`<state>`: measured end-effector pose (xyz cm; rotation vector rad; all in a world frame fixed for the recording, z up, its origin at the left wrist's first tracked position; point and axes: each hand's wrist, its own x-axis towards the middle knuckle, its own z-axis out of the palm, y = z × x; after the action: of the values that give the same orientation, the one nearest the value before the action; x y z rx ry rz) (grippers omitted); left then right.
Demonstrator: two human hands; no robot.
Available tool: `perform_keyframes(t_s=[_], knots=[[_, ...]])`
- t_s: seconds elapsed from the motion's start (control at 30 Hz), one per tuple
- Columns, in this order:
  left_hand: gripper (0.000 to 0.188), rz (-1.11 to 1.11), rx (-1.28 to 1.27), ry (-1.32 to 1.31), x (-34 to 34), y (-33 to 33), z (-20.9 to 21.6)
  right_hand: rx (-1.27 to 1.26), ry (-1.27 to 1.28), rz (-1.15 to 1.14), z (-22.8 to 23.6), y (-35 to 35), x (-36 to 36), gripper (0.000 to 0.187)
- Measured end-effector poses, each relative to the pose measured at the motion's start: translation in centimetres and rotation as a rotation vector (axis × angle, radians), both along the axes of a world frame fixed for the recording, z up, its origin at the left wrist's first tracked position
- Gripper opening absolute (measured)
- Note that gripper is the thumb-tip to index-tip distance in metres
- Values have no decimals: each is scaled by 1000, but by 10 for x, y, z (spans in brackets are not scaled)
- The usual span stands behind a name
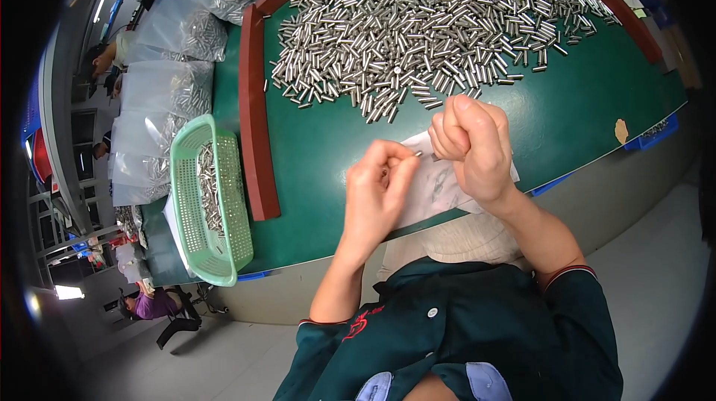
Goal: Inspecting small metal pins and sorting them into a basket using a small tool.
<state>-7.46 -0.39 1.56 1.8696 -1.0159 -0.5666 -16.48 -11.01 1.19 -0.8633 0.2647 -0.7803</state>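
My left hand (379, 183) is closed in a pinch, thumb against forefinger, with the end of a small metal pin (418, 153) showing at the fingertips. Beside it on the right, my right hand (477, 143) is curled into a fist; a small dark end shows under its fingers, but what it holds is hidden. Both hands are above a white sheet (432, 193) with smudges, at the near edge of the green tabletop (313, 185). Beyond them spreads a large heap of short silvery metal pins (418, 35), its nearest pins just past my right fist.
Red wooden strips (259, 125) border the heap at left, back and right. Left of them stands a green mesh basket (237, 207) with pins inside. Clear plastic bags (153, 91) of metal parts line the far left. A blue bin (656, 132) hangs by the right edge.
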Motion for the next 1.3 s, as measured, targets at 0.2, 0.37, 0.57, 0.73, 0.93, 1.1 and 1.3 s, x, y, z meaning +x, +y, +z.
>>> perform_keyframes(t_s=[0.2,0.37,0.57,0.73,0.93,1.1,1.3], knots=[[7,-102,-406,1267,31,13,2,9,5,-14,1,0,0,39],[19,0,-122,625,28,12,7,29,2,-10,2,-1,-1,39],[25,-38,260,-417,8,-3,9,53,-26,7,1,-2,-2,39],[19,-22,155,141,14,2,6,81,-48,13,1,-2,-2,39],[17,-36,-377,1282,36,8,21,64,-38,10,0,-2,-2,39],[12,32,-123,556,53,1,2,60,-33,9,0,-3,-2,37],[11,107,161,-383,49,-14,-5,60,-36,8,1,-1,-2,37]])
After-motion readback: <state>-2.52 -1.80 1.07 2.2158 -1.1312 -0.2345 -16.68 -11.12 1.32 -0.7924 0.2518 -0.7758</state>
